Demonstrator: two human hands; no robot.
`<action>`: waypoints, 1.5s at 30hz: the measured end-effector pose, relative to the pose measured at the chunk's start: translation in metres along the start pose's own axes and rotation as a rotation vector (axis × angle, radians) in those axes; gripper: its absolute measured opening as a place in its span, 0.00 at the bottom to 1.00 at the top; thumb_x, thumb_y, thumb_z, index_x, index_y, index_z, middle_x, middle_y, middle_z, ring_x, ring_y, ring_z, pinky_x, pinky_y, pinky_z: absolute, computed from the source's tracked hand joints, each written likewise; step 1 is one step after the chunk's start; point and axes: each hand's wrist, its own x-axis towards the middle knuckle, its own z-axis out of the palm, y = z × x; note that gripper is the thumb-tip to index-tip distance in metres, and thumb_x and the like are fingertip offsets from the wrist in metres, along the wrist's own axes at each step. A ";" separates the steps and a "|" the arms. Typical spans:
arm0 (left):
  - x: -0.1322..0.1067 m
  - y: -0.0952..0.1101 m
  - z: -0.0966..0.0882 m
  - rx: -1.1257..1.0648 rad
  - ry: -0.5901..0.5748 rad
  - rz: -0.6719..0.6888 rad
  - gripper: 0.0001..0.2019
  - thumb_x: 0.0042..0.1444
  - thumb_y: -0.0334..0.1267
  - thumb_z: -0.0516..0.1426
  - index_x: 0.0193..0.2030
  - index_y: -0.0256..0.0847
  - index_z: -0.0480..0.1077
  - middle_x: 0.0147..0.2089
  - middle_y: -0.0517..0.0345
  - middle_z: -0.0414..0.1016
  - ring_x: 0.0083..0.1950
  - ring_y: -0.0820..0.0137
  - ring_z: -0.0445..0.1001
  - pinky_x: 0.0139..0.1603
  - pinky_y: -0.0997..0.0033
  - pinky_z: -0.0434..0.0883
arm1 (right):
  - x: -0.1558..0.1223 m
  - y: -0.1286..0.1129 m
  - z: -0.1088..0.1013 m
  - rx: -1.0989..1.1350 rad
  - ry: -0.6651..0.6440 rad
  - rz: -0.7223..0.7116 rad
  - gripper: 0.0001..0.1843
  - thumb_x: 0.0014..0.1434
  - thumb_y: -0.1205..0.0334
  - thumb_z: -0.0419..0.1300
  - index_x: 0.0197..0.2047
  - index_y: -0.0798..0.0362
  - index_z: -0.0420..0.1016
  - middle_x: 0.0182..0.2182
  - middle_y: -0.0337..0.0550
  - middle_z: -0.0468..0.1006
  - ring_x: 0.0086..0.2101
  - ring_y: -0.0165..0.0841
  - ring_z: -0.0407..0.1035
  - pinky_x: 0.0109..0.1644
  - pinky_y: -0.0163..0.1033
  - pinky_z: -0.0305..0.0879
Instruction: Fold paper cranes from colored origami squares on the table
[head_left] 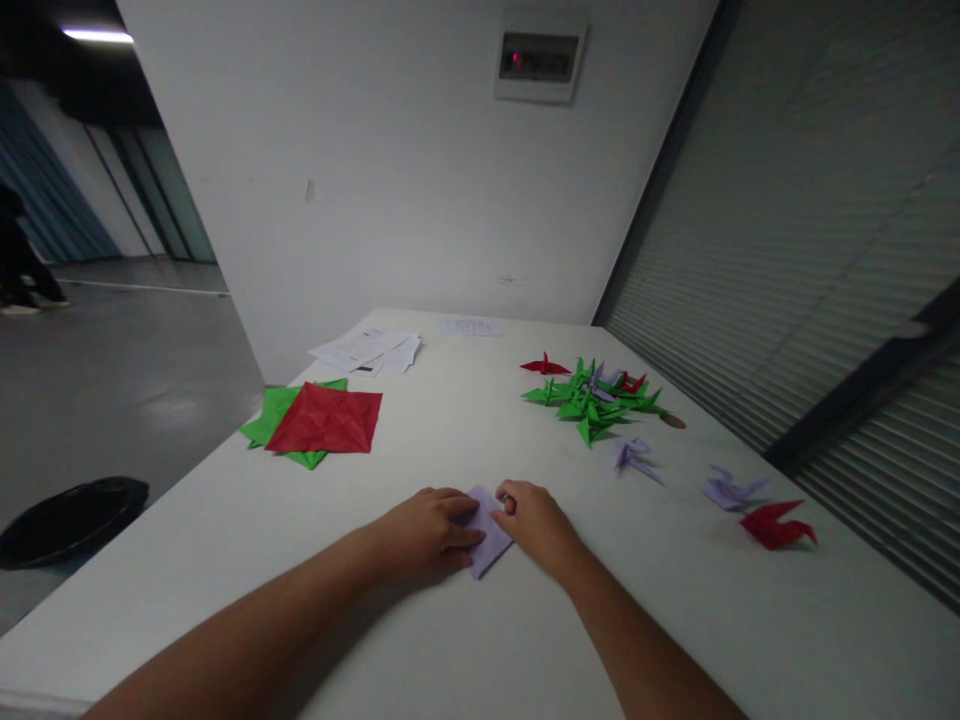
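A small folded piece of light purple origami paper (491,545) lies on the white table in front of me, one corner pointing towards me. My left hand (437,530) rests over its left side, fingers spread and pressing on the paper. At the upper right edge, my right hand (536,520) has its thumb and curled index finger pinched together on the paper. Part of the sheet is hidden under my fingers, so the exact fold cannot be made out.
Red paper (330,418) overlaps green sheets (274,412) on the left. Behind are printed papers (371,350). On the right sit a pile of green paper cranes (589,400), purple cranes (634,457) and a red crane (776,525). A black-lined bin (75,515) stands left.
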 end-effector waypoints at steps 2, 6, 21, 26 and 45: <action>-0.004 -0.001 0.001 0.051 -0.056 0.042 0.23 0.63 0.53 0.60 0.62 0.50 0.75 0.66 0.37 0.69 0.65 0.45 0.70 0.61 0.49 0.68 | 0.000 0.001 -0.003 0.068 -0.019 0.033 0.06 0.55 0.69 0.66 0.37 0.52 0.79 0.27 0.40 0.80 0.29 0.34 0.73 0.34 0.35 0.62; -0.008 0.000 0.000 0.078 -0.126 0.057 0.28 0.62 0.61 0.57 0.65 0.53 0.72 0.73 0.35 0.60 0.69 0.38 0.65 0.63 0.41 0.65 | 0.001 0.007 -0.008 0.183 -0.005 0.085 0.06 0.56 0.66 0.63 0.39 0.53 0.79 0.27 0.40 0.80 0.27 0.33 0.73 0.32 0.35 0.62; -0.009 0.004 -0.005 0.133 -0.225 0.058 0.33 0.66 0.62 0.51 0.73 0.52 0.60 0.78 0.40 0.49 0.75 0.36 0.54 0.67 0.39 0.62 | 0.001 0.010 -0.023 0.268 -0.119 0.100 0.11 0.52 0.71 0.60 0.39 0.56 0.81 0.27 0.42 0.79 0.28 0.32 0.71 0.31 0.33 0.62; -0.009 0.003 -0.007 0.137 -0.274 0.048 0.34 0.67 0.63 0.48 0.75 0.52 0.57 0.79 0.39 0.47 0.75 0.35 0.51 0.66 0.37 0.61 | -0.002 0.018 -0.024 0.458 -0.269 0.100 0.18 0.53 0.69 0.58 0.47 0.56 0.80 0.24 0.36 0.75 0.22 0.28 0.65 0.25 0.31 0.56; -0.007 0.001 -0.009 0.087 -0.113 0.190 0.24 0.63 0.48 0.59 0.62 0.39 0.72 0.67 0.39 0.69 0.66 0.51 0.70 0.68 0.54 0.67 | -0.004 0.016 -0.033 0.300 -0.324 0.061 0.22 0.52 0.72 0.57 0.47 0.59 0.84 0.32 0.47 0.84 0.28 0.33 0.71 0.30 0.34 0.61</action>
